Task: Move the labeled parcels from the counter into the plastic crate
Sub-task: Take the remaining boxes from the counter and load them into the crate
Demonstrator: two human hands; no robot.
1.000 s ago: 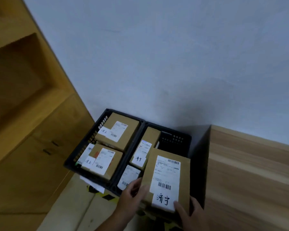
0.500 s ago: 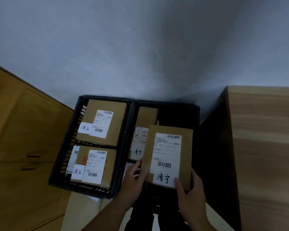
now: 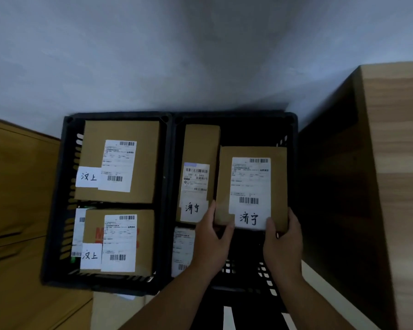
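Note:
Two black plastic crates stand side by side on the floor, a left crate [image 3: 68, 186] and a right crate [image 3: 292, 129]. I hold a brown labeled parcel [image 3: 252, 186] over the right crate's right half. My left hand [image 3: 212, 241] grips its near left corner and my right hand [image 3: 283, 244] its near right corner. A narrow brown parcel [image 3: 198, 151] and a flat white-labeled parcel [image 3: 183, 248] lie in the right crate's left half. Two brown parcels [image 3: 119, 160] [image 3: 119, 241] fill the left crate.
A wooden counter [image 3: 396, 163] rises on the right, close beside the right crate. Yellow wooden cabinets [image 3: 17, 210] stand on the left. A grey wall [image 3: 177, 55] runs behind the crates.
The held parcel has moved farther over the right crate and lower toward it. My head has tilted down, so the crates look larger and squarer in view.

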